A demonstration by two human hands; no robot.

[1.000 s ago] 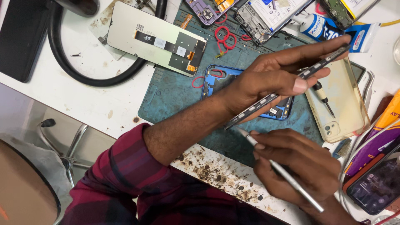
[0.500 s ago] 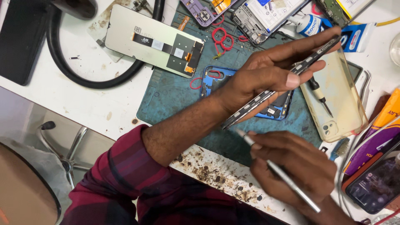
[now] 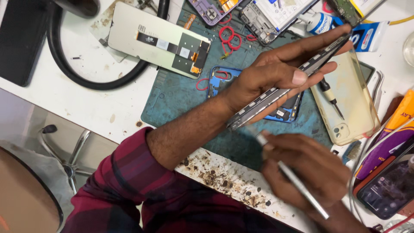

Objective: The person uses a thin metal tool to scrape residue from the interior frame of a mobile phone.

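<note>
— What do we have in the left hand (image 3: 276, 75)?

— We grip a thin grey phone frame (image 3: 284, 88) edge-on, thumb on top, fingers stretched along it.

— And the right hand (image 3: 308, 174)?

— Closed around a slim silver metal tool (image 3: 297, 183), its tip just below the frame's lower end.

— Room around us?

— A blue phone shell (image 3: 220, 82) lies under the left hand on the teal mat (image 3: 181, 101); the white counter (image 3: 64, 97) edge runs just beneath the right hand.

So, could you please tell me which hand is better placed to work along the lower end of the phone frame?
Right, probably. The right hand holds a thin metal tool whose tip is close to the lower end of the phone frame. The left hand is occupied gripping that frame on edge.
</note>
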